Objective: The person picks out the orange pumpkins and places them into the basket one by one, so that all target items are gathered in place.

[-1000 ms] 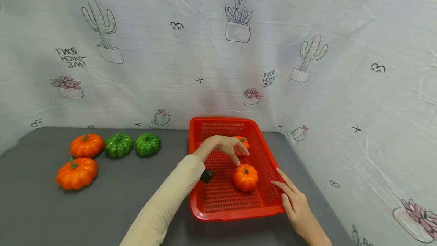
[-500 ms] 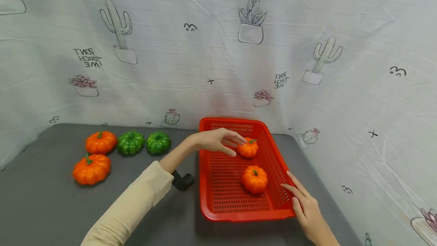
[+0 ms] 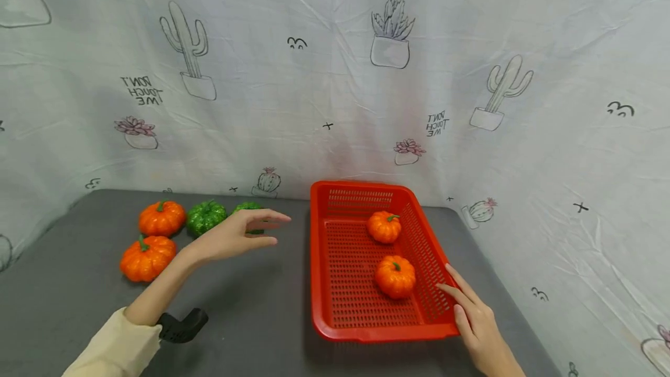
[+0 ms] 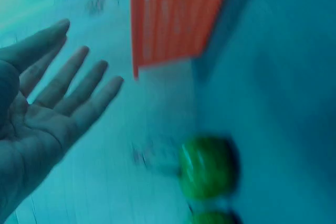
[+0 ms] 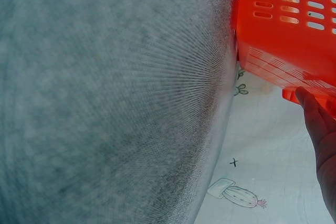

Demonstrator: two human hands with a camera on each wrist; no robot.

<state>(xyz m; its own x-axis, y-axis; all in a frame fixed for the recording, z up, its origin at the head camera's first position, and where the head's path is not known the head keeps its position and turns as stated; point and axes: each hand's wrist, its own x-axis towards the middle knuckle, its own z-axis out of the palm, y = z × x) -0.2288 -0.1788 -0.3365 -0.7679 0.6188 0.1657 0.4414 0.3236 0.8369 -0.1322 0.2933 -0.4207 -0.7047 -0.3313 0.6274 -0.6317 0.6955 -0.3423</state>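
Nine o'clock from the basket your right hand pinches, your spread left hand partly hides a green pumpkin.

Some screened-off workspace, room type unclear: grey tabletop, cactus-print cloth behind.

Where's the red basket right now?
In the head view, the red basket is right of center, between the left hand and the right hand.

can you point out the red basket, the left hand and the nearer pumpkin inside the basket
Red basket [image 3: 387, 334], head view: on its front rim.
Left hand [image 3: 239, 234], head view: middle of the hand.
Nearer pumpkin [image 3: 395, 279], head view: middle of its orange body.
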